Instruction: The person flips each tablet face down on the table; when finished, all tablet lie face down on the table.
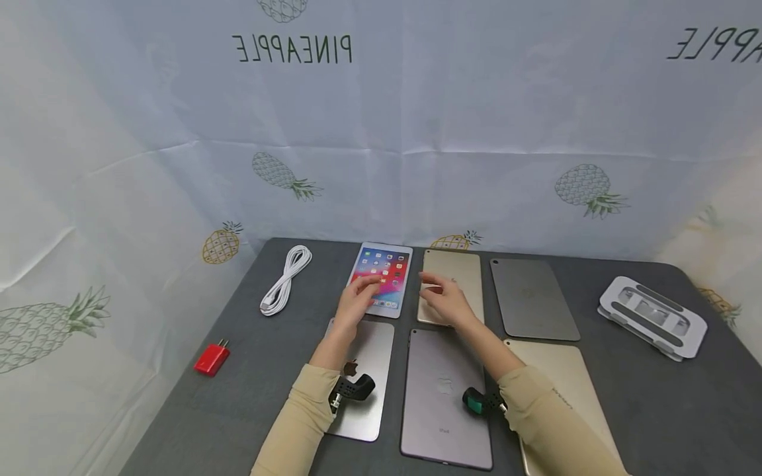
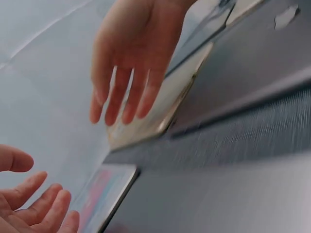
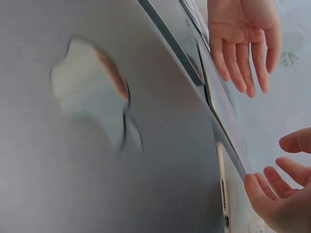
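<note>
Tablets lie in two rows on a grey table (image 1: 625, 396): in the far row a lit tablet (image 1: 382, 277) face up, a gold tablet (image 1: 457, 271) face down beside it, and a grey tablet (image 1: 532, 297) further right; in the near row a silver tablet (image 1: 372, 370), a dark tablet (image 1: 443, 396) and a second gold one (image 1: 559, 377), all backs up. The left hand (image 1: 357, 301) is over the lower part of the lit tablet, fingers straight and loose, gripping nothing; from the head view its fingertips appear to touch the screen, though the left wrist view suggests a gap, so contact cannot be confirmed. The right hand (image 1: 443, 301) hovers over the gold tablet, fingers extended and slightly spread, also holding nothing. Both wrist views are blurred, but each shows the opposite hand with open fingers. The step in hand looks like an approach to the two far tablets, with no grasp yet made. Any next move on either calls for fingers to work under a thin edge lying flat on the table, or to slide the device clear of its close neighbours first. A white cable (image 1: 286, 277), a red charger (image 1: 211, 358) and a white stand (image 1: 651, 316) lie apart, untouched.
</note>
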Demonstrator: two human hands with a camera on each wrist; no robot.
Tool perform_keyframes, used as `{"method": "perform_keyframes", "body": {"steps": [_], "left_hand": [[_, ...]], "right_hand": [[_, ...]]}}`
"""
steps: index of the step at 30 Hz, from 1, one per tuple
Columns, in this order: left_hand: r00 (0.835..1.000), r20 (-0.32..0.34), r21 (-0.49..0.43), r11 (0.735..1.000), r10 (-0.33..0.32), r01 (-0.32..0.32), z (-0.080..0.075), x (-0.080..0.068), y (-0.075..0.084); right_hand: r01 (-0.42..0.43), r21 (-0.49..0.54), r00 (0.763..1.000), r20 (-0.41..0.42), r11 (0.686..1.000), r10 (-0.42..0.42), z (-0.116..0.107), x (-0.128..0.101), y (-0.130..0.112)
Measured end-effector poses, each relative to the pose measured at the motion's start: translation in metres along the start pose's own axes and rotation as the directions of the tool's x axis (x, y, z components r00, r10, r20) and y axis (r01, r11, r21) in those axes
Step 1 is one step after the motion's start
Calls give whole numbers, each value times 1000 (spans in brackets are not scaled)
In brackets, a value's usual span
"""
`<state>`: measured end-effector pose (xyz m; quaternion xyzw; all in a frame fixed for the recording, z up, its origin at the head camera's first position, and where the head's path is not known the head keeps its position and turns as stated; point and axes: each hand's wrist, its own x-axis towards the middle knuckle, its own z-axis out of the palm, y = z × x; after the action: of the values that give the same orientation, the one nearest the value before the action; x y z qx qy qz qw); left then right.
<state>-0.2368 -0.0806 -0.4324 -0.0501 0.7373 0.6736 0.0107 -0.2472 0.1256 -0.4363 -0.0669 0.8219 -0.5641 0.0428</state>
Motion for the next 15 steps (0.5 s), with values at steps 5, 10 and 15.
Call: {"method": "perform_keyframes", "body": {"steps": [5,10,15], "left_hand": [[999,-50,4,1000,-6,6,-21,3,-3],[995,-96,36,999,-12,16,-39,6,-7],[993,-111,82,996,-33,42,-54,6,-8]], "right_hand": [[-33,42,999,25,999,32,13,-1,-5],[-68,76,997,39,995,65,26,0,-7],[-92,122,995,46,988,87,34,-1,-11]]}}
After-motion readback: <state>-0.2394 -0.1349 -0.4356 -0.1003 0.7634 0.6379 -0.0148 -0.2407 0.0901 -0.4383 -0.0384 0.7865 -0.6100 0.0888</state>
